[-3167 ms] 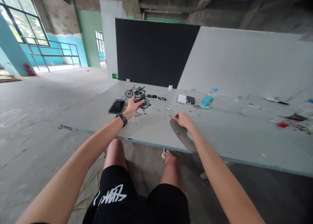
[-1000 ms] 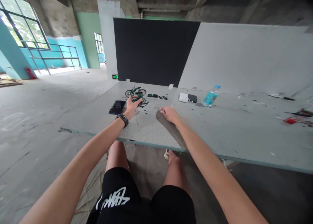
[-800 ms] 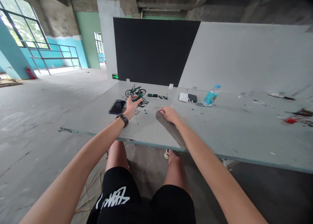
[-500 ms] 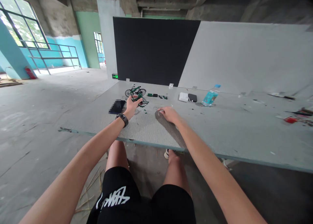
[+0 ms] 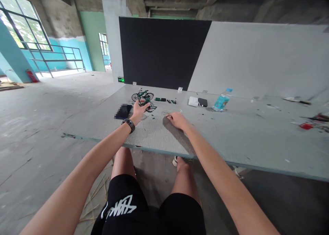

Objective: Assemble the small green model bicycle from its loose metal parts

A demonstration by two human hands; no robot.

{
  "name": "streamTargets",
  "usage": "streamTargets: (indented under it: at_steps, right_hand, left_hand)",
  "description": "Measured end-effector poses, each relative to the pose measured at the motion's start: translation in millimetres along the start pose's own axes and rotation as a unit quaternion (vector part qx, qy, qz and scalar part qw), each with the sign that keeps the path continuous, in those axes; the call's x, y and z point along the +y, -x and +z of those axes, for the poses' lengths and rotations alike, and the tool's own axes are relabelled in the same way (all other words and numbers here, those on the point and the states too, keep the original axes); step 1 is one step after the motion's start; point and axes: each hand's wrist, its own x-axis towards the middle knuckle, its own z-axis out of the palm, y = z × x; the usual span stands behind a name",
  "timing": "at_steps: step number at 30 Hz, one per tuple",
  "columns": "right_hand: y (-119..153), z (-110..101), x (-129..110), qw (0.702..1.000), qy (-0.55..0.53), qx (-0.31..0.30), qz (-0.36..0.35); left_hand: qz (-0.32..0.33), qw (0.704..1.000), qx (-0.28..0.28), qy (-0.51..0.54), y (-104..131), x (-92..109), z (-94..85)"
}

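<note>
My left hand (image 5: 139, 111) is closed on a small green model bicycle (image 5: 150, 107) at the left of the table. Its spoked wheel shows past my fingers; the rest is partly covered by my hand. Just behind stands another green miniature bicycle (image 5: 143, 95) with black wheels. Low over the tabletop, to the right, my right hand (image 5: 177, 119) has its thumb and index finger pressed together. Whatever may be between those fingertips is too small to make out. Tiny dark green bits (image 5: 153, 115) lie on the table between my hands.
Green and black small blocks (image 5: 160, 99) and slim pieces (image 5: 171, 101) lie behind my hands. A white box with a dark one (image 5: 197, 101) and a bottle (image 5: 221, 100) stand right of them. A dark pixelated item (image 5: 122, 111) sits beside my left wrist. Tools (image 5: 317, 122) lie far right.
</note>
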Motion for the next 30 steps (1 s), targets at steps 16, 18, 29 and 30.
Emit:
streamTargets:
  at_steps: [16,18,29,30]
  right_hand:
    - [1.0,0.7,-7.8,1.0,0.005,0.004,-0.02]
    - [1.6,0.4,-9.8,1.0,0.004,0.002,-0.023]
    - [0.4,0.8,-12.2,1.0,0.01,0.002,-0.017]
    - [0.5,0.4,-12.5,1.0,0.01,0.002,-0.017]
  left_hand:
    - [0.013,1.0,-0.002,-0.008,-0.8,-2.1,0.6]
    - [0.014,1.0,-0.001,-0.009,-2.0,-3.4,0.4]
    - [0.021,1.0,0.003,-0.008,-4.8,-6.3,0.3]
    - [0.019,1.0,-0.002,-0.005,-5.4,-6.9,0.2]
